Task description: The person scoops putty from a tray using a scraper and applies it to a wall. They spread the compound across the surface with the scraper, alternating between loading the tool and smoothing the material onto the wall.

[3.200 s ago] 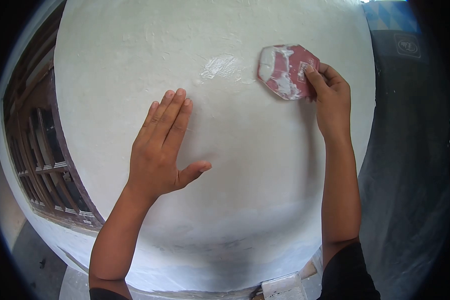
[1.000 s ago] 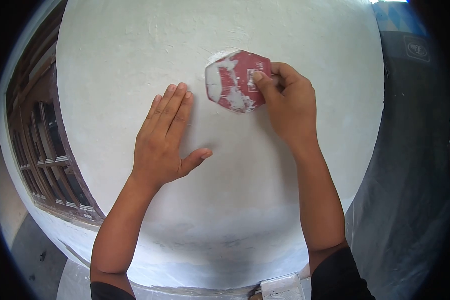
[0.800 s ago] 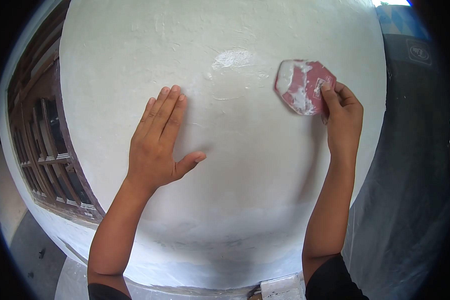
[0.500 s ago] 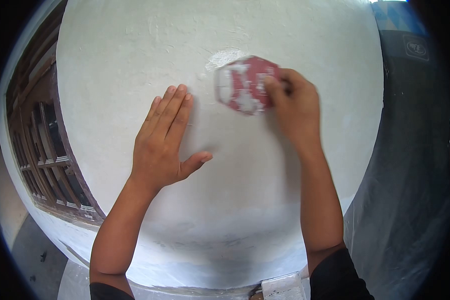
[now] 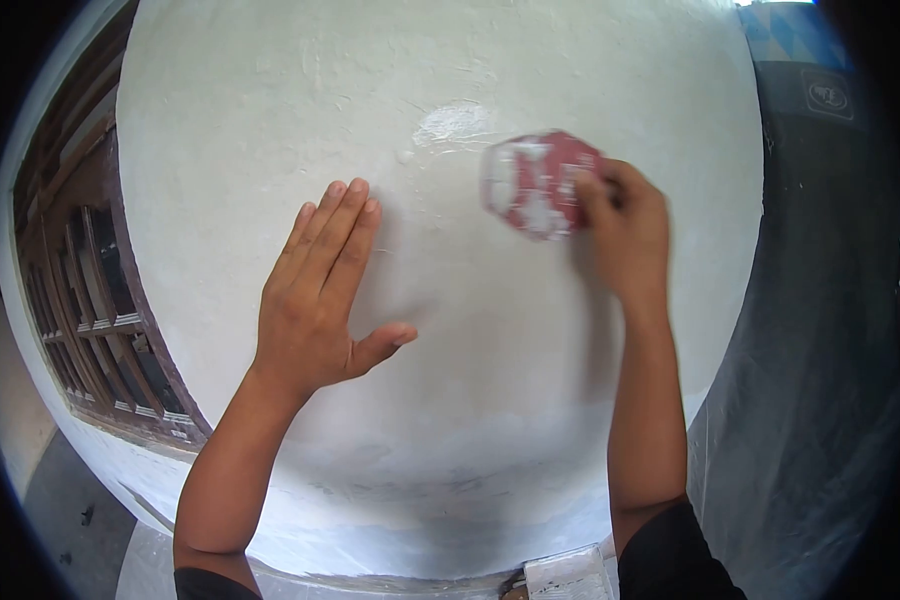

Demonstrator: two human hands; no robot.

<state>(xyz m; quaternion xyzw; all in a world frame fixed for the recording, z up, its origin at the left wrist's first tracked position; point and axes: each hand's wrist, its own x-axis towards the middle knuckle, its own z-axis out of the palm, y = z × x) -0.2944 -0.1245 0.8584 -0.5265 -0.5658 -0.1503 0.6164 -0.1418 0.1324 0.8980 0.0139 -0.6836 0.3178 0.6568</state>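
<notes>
Head view: Right hand (image 5: 638,245), right of centre, pinches the red plate (image 5: 558,180) at its right edge, thumb on the near face, fingers bent behind. Plate at upper centre, smeared white, blurred. Left hand (image 5: 310,310), left of centre, open and holding nothing, fingers extended, thumb spread, palm toward the pale wall (image 5: 470,370); palm contact cannot be confirmed. Glossy patch (image 5: 455,123) above and left of plate. Window frame (image 5: 98,320) at left edge. Step in hand, judged: moving plate across the wall face. Any further pass calls for a secure pinch and steady edge angle.
</notes>
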